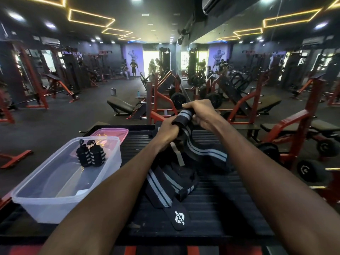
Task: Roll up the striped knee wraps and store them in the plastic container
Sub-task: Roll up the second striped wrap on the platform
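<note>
A black knee wrap with grey stripes (185, 116) is stretched between both hands above the black ribbed platform (220, 208). My left hand (168, 129) grips its lower part, and my right hand (200, 112) grips its upper end. The wrap's loose tail (206, 151) drops onto the platform. Another striped wrap (165, 188) lies in a loose heap below my arms, its logo tab (179, 218) pointing toward me. The clear plastic container (55, 203) stands at the left, holding two rolled wraps (91, 155) at its far end.
A pink lid (110, 132) lies behind the container. Red and black gym benches and weight machines (239, 107) surround the platform. A mirror wall runs along the right. People stand far back in the room.
</note>
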`<move>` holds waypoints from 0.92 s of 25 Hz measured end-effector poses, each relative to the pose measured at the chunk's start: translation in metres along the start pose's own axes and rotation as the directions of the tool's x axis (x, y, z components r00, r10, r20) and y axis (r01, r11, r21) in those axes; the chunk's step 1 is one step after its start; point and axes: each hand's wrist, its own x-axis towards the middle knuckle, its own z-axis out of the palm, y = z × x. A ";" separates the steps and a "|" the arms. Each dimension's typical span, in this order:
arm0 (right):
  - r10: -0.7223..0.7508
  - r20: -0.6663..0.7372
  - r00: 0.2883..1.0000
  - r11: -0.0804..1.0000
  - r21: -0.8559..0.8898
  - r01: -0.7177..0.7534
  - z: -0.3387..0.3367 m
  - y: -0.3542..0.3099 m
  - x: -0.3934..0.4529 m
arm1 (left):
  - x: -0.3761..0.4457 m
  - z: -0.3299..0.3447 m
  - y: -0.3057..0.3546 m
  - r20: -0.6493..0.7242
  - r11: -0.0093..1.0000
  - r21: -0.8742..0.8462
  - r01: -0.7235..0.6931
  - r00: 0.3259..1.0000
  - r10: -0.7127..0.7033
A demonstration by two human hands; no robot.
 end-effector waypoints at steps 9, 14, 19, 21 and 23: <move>-0.052 0.152 0.987 0.994 -0.088 0.066 -0.029 -0.001 -0.010 | -0.012 0.000 0.016 0.115 0.956 -0.218 0.198 0.978 -0.176; -0.067 0.180 0.981 0.990 -0.110 0.088 -0.039 0.029 -0.025 | -0.025 -0.005 -0.001 0.435 0.810 -0.323 0.488 0.837 -0.331; -0.120 0.033 0.992 0.954 -0.274 0.124 -0.038 0.080 -0.031 | -0.022 -0.003 -0.030 0.353 0.916 -0.048 0.397 0.865 -0.356; -0.124 -0.023 0.992 0.956 -0.272 0.114 -0.036 0.098 -0.030 | -0.016 -0.002 -0.035 0.241 0.953 -0.035 0.301 0.928 -0.284; -0.116 -0.059 0.992 0.965 -0.243 0.098 -0.035 0.112 -0.026 | -0.015 -0.002 -0.037 0.148 0.981 -0.008 0.194 0.970 -0.190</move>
